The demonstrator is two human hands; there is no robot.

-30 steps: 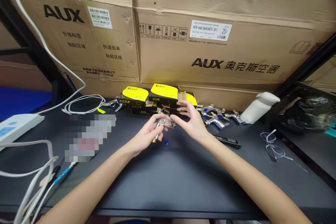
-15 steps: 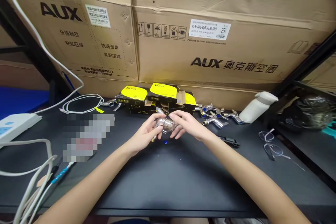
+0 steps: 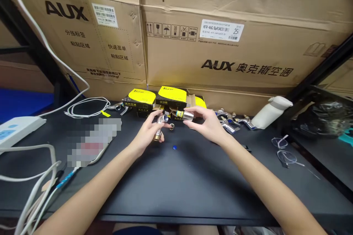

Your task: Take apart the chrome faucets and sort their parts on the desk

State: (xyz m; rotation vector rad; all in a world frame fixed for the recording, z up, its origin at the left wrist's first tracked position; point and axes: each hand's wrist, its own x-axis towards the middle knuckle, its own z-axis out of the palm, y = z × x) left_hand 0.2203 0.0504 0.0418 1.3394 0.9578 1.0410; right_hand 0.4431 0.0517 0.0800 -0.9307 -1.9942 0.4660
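Blue cap: the small blue cap (image 3: 174,147) lies on the black table (image 3: 171,187), nearer the wearer than both hands.
Left hand: the left hand (image 3: 146,134) grips a chrome tap body (image 3: 160,122), beyond the blue cap and to its left, socket showing.
Right hand: the right hand (image 3: 206,123) pinches a chrome cylinder (image 3: 188,116), beyond the cap and to its right, yellow-banded end facing the body.
Change: half a second ago both hands met around the metal; now two pieces stand apart.
Meaning: the parts seem separated, leaving the socket accessible.
Small ring: beyond the cap, a ring-like piece (image 3: 172,126); whether loose or attached, I cannot tell.
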